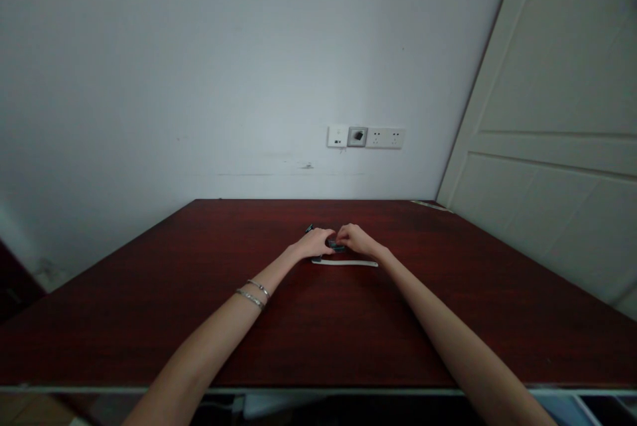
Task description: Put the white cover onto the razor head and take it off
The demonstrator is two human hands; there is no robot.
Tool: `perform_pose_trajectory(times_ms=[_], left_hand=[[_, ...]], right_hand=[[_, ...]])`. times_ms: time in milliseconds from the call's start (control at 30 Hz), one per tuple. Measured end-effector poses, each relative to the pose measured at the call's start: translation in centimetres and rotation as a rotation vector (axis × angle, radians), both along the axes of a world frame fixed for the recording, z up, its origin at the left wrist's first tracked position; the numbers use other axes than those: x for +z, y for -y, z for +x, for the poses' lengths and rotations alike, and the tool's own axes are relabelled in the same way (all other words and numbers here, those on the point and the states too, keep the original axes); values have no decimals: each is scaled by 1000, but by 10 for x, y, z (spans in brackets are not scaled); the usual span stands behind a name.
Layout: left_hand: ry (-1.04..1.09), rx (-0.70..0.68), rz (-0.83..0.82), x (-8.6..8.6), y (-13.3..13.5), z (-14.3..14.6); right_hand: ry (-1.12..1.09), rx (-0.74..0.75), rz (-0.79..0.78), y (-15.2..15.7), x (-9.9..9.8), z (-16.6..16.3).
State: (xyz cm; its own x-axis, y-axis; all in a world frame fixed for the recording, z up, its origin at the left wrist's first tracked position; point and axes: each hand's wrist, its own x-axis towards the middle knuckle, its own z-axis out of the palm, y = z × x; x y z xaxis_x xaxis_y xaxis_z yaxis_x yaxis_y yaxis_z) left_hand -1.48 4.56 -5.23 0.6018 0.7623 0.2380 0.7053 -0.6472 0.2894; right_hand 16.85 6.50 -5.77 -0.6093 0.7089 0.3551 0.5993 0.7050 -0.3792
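A small dark object point(337, 247) lies on the reddish-brown table between my hands; its kind is too small to tell. My left hand point(314, 243) is curled around its left side, thumb and forefinger at its edges. From the right, my right hand point(355, 238) reaches over it with the fingertips pinched together; whatever sits in that pinch is hidden. Just in front of both hands lies a thin white strip point(345, 263), slightly curved. Another dark piece point(309, 228) pokes out behind my left hand, and part of a dark bit point(316, 259) shows below it.
The dark red table point(308, 333) runs back to a pale wall. Wall sockets point(385, 138) and a grey-framed plate point(357, 137) are mounted above its far edge. A white panelled door point(557, 147) leans in at the right. A light strip point(430, 206) lies at the far right corner.
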Motion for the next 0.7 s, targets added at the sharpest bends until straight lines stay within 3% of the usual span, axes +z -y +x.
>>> perform_pose_trajectory(times_ms=[233, 433, 700], left_hand=[[46, 20, 47, 5, 6, -5], [254, 146, 121, 21, 8, -38], [501, 415, 115, 35, -8, -98]], right_hand=[[-71, -77, 15, 3, 7, 7], [-94, -177, -46, 9, 18, 8], [260, -311, -50, 33, 38, -59]])
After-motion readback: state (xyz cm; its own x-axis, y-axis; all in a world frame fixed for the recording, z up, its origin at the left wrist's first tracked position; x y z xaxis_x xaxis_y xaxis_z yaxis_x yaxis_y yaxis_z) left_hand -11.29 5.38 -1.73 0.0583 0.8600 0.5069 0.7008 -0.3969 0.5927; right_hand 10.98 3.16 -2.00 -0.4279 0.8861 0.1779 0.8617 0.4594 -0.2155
